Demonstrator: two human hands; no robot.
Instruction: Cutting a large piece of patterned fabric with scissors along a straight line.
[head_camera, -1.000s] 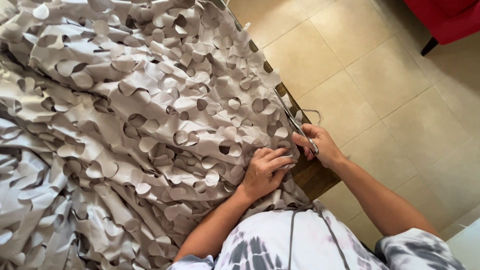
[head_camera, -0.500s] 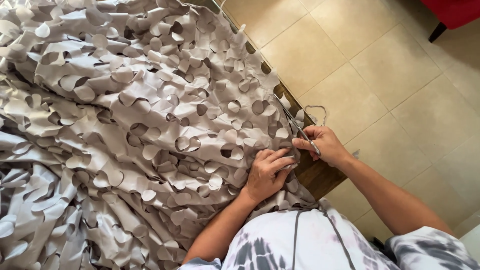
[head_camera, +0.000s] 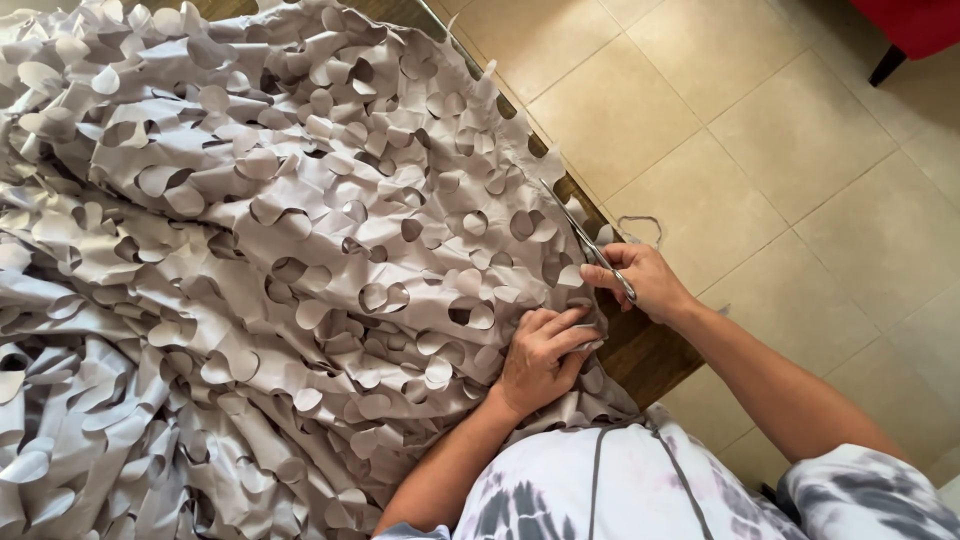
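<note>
Left hand (head_camera: 541, 352) pressing flat on grey leaf-cut netting (head_camera: 300, 250) heaped across wooden table (head_camera: 650, 350), right hand (head_camera: 640, 282) gripping scissors (head_camera: 590, 245) at its edge, risking blades nicking nearby left fingertips (head_camera: 580, 322) or snagging loose flaps.

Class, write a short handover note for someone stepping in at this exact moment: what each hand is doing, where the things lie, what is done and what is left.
Left hand: flat on the grey cut-out fabric, fingers pinning its edge near the table edge.
Right hand: closed grip on scissors, blades pointing away along the fabric's edge.
Fabric is heaped over the wooden table, covering most of it. A thin offcut loop lies on the tiled floor.
Done: the fabric is full of curved leaf-like cuts.
Left: the edge ahead of the blades is uncut; how far cannot be told.
</note>
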